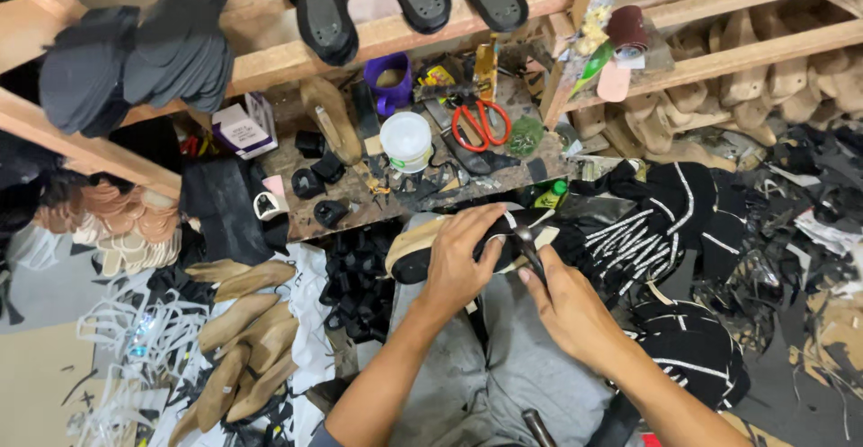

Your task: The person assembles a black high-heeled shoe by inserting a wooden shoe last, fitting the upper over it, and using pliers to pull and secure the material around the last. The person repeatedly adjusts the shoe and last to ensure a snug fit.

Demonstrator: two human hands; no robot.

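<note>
While the left hand (458,263) clasps the black shoe on its last (449,242) across the lap, just below the counter (503,173), its long axis runs left to right. The right hand (566,308), closed around a dark pincer-like tool (529,247), meets the shoe's right end.

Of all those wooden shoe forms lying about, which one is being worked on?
The one on the person's lap, covered in black material. The left hand grips it; the right hand holds a tool to it. The others lie bare.
</note>
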